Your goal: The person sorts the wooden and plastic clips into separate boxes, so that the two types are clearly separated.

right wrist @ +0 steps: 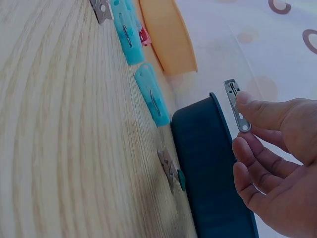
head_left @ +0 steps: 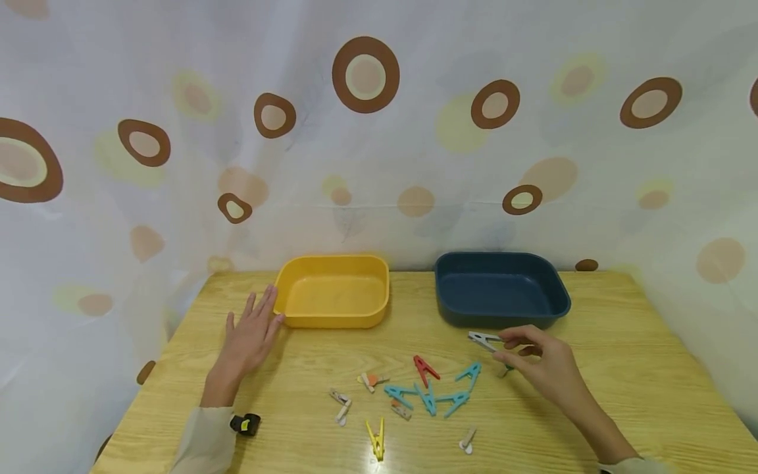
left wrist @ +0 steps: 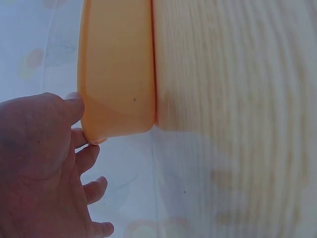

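Between thumb and fingertips, my right hand point(head_left: 547, 365) pinches a grey plastic clothespin point(head_left: 484, 340) in front of the navy tray point(head_left: 503, 321). The right wrist view shows the same clothespin point(right wrist: 237, 105) above the tabletop, beyond the tray's rim. My left hand point(head_left: 249, 339) lies with fingers spread at the left end of the yellow tray point(head_left: 331, 322). In the left wrist view its thumb and fingertips are right at the rim of that tray point(left wrist: 119, 69). Below the right hand, a small wooden clothespin with a green piece point(right wrist: 170, 170) lies on the table, partly hidden in the head view.
Several turquoise clothespins point(head_left: 427, 399) lie mid-table beside a red clothespin point(head_left: 425, 370). A yellow clothespin point(head_left: 376, 440) is nearer the front. Small wooden clothespins point(head_left: 340, 397) are scattered around. A patterned cloth point(head_left: 379, 164) hangs behind the wooden table point(head_left: 639, 368).
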The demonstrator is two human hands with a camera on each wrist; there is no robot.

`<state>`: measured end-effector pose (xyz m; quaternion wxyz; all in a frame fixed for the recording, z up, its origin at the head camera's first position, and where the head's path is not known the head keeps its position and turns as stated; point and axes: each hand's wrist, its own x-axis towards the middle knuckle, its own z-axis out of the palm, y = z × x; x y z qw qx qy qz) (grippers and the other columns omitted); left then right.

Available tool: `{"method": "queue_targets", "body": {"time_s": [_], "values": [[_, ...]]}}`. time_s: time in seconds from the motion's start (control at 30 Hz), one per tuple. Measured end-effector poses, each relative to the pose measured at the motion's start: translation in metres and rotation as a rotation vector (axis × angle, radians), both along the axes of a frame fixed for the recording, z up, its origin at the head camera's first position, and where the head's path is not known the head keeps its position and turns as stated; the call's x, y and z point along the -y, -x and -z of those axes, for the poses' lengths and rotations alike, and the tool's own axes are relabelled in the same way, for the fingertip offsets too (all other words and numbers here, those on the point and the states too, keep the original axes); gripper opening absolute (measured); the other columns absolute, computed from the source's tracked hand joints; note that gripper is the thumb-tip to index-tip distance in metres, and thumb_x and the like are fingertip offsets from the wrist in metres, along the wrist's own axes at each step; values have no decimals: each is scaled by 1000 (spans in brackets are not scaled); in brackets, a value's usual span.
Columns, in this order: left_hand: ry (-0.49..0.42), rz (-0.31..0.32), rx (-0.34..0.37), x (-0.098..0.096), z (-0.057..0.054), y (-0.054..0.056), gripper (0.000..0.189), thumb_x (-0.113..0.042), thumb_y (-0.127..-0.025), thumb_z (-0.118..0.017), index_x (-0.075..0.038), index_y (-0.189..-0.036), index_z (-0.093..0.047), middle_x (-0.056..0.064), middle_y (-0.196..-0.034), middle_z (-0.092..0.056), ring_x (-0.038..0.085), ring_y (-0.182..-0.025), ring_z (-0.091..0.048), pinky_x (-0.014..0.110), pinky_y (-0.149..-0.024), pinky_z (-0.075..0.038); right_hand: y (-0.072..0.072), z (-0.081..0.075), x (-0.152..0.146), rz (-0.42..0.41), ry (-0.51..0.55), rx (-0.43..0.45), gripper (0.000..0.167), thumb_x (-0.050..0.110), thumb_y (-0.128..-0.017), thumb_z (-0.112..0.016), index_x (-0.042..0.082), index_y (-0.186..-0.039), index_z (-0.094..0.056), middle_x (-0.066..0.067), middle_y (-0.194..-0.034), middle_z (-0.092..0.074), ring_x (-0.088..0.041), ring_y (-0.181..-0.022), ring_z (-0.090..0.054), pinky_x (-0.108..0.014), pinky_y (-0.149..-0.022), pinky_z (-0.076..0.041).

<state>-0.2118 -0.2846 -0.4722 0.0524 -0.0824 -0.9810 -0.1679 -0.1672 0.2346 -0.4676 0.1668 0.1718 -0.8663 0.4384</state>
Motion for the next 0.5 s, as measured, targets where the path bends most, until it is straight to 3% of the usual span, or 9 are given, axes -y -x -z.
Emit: {"method": "queue_targets", "body": {"time_s": [0.5], "values": [[9,4,1,1,0,-1,65,-43,-114,-28,-7,-166,-14,13,-171,-15,43,-155,-9,81,-110,-7,13,3,32,-74,60,-15,29,3,-82,-86,5,-109,-75,-12,-98,-73,-21,-86,-69,-23,-72,-58]]}}
